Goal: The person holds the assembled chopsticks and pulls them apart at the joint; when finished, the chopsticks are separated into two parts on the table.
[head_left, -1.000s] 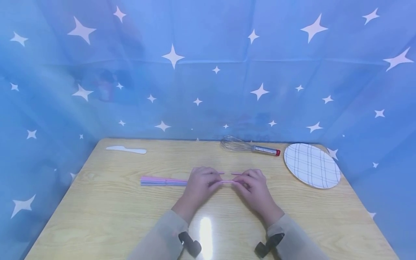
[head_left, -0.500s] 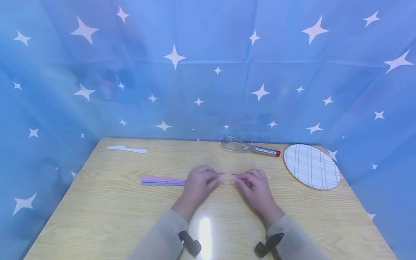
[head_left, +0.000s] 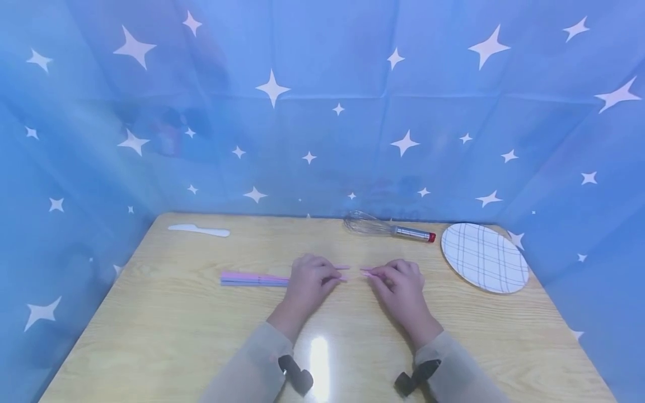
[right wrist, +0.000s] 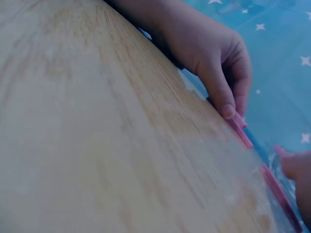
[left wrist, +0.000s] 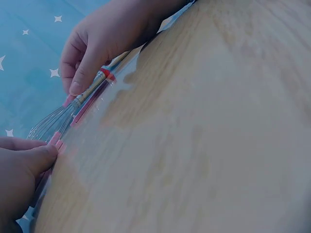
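My left hand (head_left: 308, 285) pinches a pink drinking straw piece (right wrist: 239, 119) between thumb and index finger, its short end poking toward the middle. Facing it, my right hand (head_left: 400, 291) pinches another pink straw piece (left wrist: 68, 100) the same way. A gap separates the two held ends. Just beyond the fingertips, a second pink straw length (head_left: 342, 267) shows by the left hand and another pink length (right wrist: 278, 194) lies by the right hand. A row of pink and blue straws (head_left: 247, 279) lies on the table, its right end hidden behind my left hand.
On the wooden table (head_left: 201, 336), a white knife (head_left: 199, 230) lies at the back left. A wire whisk (head_left: 370, 224) with a red-tipped handle is at the back middle, and a checked white plate (head_left: 484, 257) at the right. A blue star-patterned curtain (head_left: 322, 129) surrounds the table.
One second ago a pink straw spanned the space between both hands. Now its two ends are apart, with the right hand slightly farther to the right.
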`<state>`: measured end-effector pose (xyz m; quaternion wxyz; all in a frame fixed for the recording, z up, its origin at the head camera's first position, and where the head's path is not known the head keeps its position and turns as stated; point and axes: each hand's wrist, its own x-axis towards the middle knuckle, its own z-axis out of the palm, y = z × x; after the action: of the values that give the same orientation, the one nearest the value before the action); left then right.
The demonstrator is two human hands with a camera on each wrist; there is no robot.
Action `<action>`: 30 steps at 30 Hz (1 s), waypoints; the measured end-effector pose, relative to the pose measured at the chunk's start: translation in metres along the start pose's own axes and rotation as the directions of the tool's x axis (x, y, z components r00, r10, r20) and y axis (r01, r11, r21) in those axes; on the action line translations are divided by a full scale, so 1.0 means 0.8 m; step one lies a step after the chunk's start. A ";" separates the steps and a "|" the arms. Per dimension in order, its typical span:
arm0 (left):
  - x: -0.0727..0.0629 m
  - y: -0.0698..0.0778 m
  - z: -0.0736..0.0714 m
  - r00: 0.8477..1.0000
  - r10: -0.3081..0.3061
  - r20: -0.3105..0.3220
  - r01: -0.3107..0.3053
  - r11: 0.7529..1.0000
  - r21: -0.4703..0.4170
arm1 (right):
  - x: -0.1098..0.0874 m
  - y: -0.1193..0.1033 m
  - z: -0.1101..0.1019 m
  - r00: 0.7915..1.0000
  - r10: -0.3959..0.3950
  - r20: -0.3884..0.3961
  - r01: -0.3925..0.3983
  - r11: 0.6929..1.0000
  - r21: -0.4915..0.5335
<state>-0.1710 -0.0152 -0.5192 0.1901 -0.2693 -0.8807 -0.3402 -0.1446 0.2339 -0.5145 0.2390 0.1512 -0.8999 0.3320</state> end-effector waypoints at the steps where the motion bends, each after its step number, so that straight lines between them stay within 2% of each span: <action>1: 0.000 0.000 0.000 1.000 -0.007 0.008 0.006 1.000 0.016 | 0.000 0.000 0.000 1.000 0.004 0.003 -0.004 1.000 -0.013; 5: 0.002 0.000 -0.001 0.999 -0.024 0.048 0.021 0.997 0.070 | 0.000 -0.001 -0.002 0.999 0.024 0.023 -0.023 0.999 -0.045; 9: 0.002 0.001 0.000 0.998 -0.032 0.057 0.027 0.997 0.079 | -0.001 0.000 -0.003 0.998 0.040 0.052 -0.037 0.997 -0.069; 17: 0.004 0.003 0.001 1.000 -0.021 -0.001 0.021 0.994 0.109 | -0.001 -0.001 -0.004 0.994 0.065 0.084 -0.056 0.993 -0.105; 21: 0.004 0.005 0.000 0.999 -0.033 0.000 0.033 0.994 0.105 | -0.001 0.000 -0.003 0.993 0.081 0.089 -0.069 0.989 -0.134; 26: 0.004 0.004 0.001 0.999 -0.046 -0.021 0.048 0.994 0.100 | -0.001 0.001 -0.003 0.993 0.098 0.069 -0.088 0.988 -0.128; 30: 0.004 0.004 0.002 0.997 -0.045 -0.068 0.052 0.994 0.096 | 0.000 0.003 -0.003 0.991 0.125 0.053 -0.118 0.986 -0.121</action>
<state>-0.1718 -0.0110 -0.5171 0.2235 -0.2269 -0.8959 -0.3097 -0.1445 0.2372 -0.5143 0.1994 0.0914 -0.9323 0.2875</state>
